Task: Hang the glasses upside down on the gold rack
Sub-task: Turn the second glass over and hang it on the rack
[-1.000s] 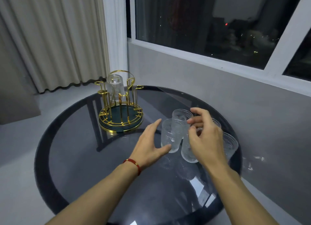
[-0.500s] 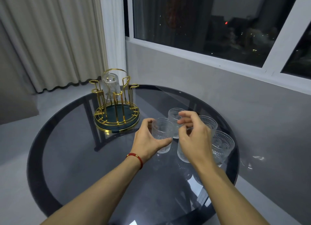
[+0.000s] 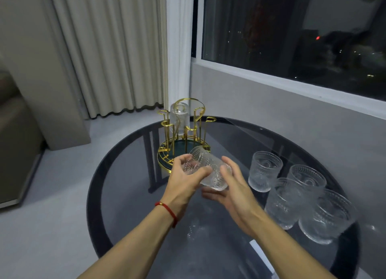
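Observation:
A clear textured glass [image 3: 211,169] lies tilted in the air over the table, its mouth turned toward the rack. My left hand [image 3: 184,181] grips its mouth end and my right hand [image 3: 234,186] cups its base end. Just beyond stands the gold rack [image 3: 183,141] on a dark green round base. One glass [image 3: 179,119] hangs upside down on a rear peg of the rack. Several more textured glasses [image 3: 264,171] stand upright on the table to the right.
The round dark glass table [image 3: 129,186] has a black rim, and its far right edge runs close to a grey wall under a window [image 3: 292,28]. A curtain [image 3: 108,49] hangs behind the rack. A sofa edge [image 3: 14,132] sits at the left.
One glass has been lifted out of the group and tipped toward the rack between both hands. The view has swung left, so the remaining glasses now sit at the right.

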Motion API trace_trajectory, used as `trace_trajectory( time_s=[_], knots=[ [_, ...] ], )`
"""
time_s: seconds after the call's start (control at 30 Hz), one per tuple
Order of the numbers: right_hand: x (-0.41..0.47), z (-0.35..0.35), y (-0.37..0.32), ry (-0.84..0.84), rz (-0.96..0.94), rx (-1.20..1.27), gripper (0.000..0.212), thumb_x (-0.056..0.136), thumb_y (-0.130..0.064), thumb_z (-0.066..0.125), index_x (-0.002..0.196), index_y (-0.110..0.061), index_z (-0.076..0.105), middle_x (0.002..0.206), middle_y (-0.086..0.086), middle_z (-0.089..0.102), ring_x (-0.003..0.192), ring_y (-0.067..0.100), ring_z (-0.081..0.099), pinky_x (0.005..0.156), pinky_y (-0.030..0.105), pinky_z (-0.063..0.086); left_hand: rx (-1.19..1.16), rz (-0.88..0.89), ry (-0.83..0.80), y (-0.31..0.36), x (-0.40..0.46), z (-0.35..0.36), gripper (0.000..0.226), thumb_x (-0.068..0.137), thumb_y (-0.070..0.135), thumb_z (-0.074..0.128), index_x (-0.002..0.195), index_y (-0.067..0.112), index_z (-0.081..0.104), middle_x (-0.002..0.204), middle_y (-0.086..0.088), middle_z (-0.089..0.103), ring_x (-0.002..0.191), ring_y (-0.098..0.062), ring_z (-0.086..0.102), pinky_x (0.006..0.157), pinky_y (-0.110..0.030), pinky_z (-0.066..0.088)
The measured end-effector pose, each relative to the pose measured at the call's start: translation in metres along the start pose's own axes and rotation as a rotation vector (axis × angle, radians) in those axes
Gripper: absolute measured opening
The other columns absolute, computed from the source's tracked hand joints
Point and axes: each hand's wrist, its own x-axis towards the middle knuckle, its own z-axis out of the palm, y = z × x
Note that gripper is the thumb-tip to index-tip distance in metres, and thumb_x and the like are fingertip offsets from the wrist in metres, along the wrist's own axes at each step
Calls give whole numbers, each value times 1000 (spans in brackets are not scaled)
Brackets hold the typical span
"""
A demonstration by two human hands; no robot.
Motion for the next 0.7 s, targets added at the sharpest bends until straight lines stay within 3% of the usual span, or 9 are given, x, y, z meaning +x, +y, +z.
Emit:
trace_trajectory(
  time_s=[0.07,0.17,0.23,0.37,0.5,0.6,0.7],
  knots=[
    [3,-2,-6,70,-85,11,42,106,-30,55,148,-30,48,144,9,62,114,39,73,87,46,63,92,41,-67,-2,2,-6,82,62,62,77,133,30,52,129,11,58,119,-6,57,103,-35,48],
    [10,-9,-22,293,-283,-216,54,99,-42,65,150,-41,47,156,0,52,121,29,70,100,52,58,260,84,-105,-16,10,-18,62,85,69,49,137,35,49,140,12,50,130,-3,46,103,-22,37],
    [16,-12,-38,473,-401,-377,63,93,-54,67,151,-49,43,161,-6,45,133,27,61,109,55,51,558,174,-27,-35,20,-24,58,93,61,37,142,30,48,151,7,42,142,-12,34,111,-26,28],
    [55,-11,-83,661,-518,-475,66,97,-44,67,157,-38,41,161,-1,43,137,10,42,119,43,38,1040,248,11,-69,30,-24,66,98,57,34,158,33,22,169,6,8,155,-14,-4,125,-48,8],
    [121,-6,-126,629,-542,-621,69,97,-39,69,159,-33,40,159,2,48,147,23,44,121,41,36,1208,233,-3,-78,34,-21,72,99,56,30,160,32,2,170,6,-7,152,-15,-20,124,-51,-2],
    [161,2,-148,488,-512,-759,77,94,-35,74,161,-26,37,164,4,45,150,26,42,123,45,36,1247,228,5,-75,32,-18,74,99,55,32,160,31,0,169,6,-9,152,-17,-21,124,-53,-1],
    [189,11,-157,402,-449,-830,78,92,-35,77,159,-13,43,161,7,49,147,27,47,118,37,36,1239,246,41,-78,31,-16,73,97,53,36,161,30,8,170,5,-1,153,-19,-15,123,-54,5]
  ],
)
